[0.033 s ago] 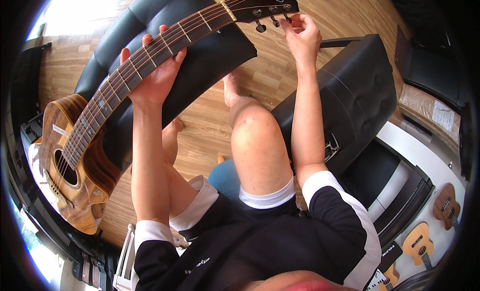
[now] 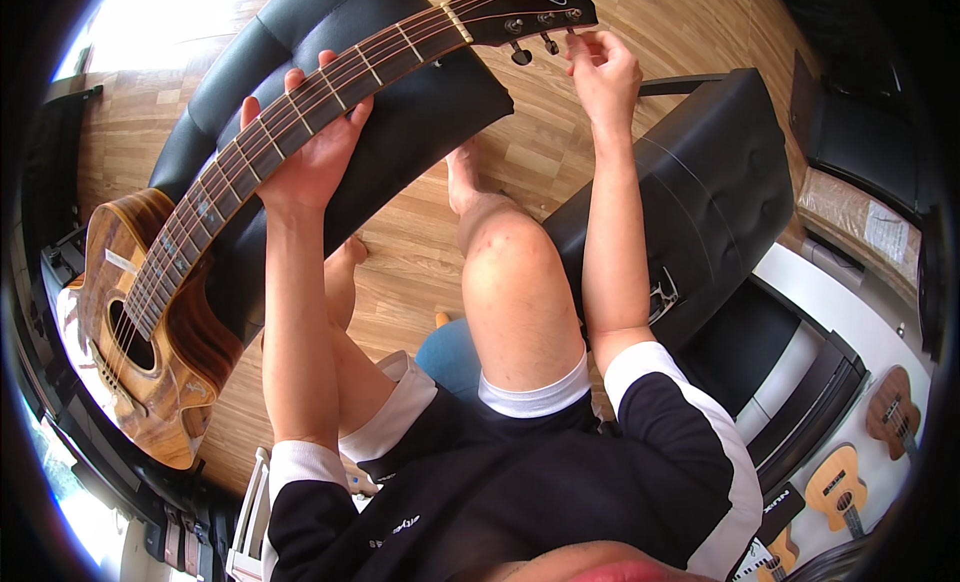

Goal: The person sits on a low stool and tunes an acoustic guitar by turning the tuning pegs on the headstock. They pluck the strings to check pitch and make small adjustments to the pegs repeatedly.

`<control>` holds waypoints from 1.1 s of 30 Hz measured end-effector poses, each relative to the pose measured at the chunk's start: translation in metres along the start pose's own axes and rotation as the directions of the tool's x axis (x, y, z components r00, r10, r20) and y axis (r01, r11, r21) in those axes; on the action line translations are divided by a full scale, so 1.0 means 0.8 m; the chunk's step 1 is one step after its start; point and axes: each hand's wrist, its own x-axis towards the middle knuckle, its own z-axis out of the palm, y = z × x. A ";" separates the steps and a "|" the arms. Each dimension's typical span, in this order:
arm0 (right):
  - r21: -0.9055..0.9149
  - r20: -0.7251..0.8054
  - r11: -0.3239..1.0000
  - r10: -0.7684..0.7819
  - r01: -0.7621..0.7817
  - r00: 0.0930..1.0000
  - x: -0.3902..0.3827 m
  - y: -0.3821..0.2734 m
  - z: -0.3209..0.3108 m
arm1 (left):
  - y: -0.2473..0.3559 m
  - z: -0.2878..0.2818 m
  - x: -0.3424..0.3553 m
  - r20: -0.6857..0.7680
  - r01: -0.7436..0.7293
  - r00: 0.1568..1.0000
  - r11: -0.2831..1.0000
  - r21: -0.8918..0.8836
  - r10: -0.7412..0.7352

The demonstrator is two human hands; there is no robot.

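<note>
A wooden acoustic guitar (image 2: 190,382) lies at the left, its neck rising diagonally across a black padded bench to a dark headstock (image 2: 495,2). My left hand (image 2: 305,157) is closed round the neck from beneath, fingertips showing past its far edge. My right hand (image 2: 603,77) is raised beside the headstock, thumb and fingers pinched on a tuning peg (image 2: 574,40) at its lower edge. Both forearms are bare below short black-and-white sleeves. My bare knee (image 2: 515,282) stands between them.
The black bench (image 2: 410,152) sits under the neck; another black padded seat (image 2: 700,182) is at the right, near a blue round seat (image 2: 445,352). Small guitars or ukuleles (image 2: 835,477) line a white surface at lower right. Wood flooring (image 2: 390,272) shows between the seats.
The fingers of my right hand have shifted very slightly at the tuning peg. The guitar and my left hand look the same.
</note>
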 end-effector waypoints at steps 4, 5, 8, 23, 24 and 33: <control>0.066 0.088 0.987 0.139 -0.145 0.986 0.005 -0.002 -0.007 | -0.002 0.003 0.001 0.002 -0.004 1.000 1.000 0.009 0.004; 0.041 0.075 0.989 0.138 -0.141 0.988 0.005 -0.006 -0.007 | -0.002 0.003 0.001 0.002 -0.003 1.000 1.000 0.010 0.003; -0.041 -0.107 0.995 -0.098 0.094 0.989 -0.006 -0.019 0.000 | -0.001 0.001 0.001 0.000 0.001 1.000 1.000 0.008 -0.001; -0.057 0.073 0.997 0.053 -0.049 0.996 -0.001 -0.007 -0.008 | 0.001 0.003 0.001 0.032 0.016 0.999 1.000 0.013 -0.017; 0.353 0.273 0.891 0.193 -0.284 0.943 0.003 0.004 -0.008 | 0.001 0.003 0.002 0.033 0.016 0.999 1.000 0.014 -0.017; 0.311 0.164 0.906 0.246 -0.287 0.955 -0.002 -0.009 -0.003 | 0.001 0.001 0.000 0.011 0.020 1.000 1.000 -0.023 -0.020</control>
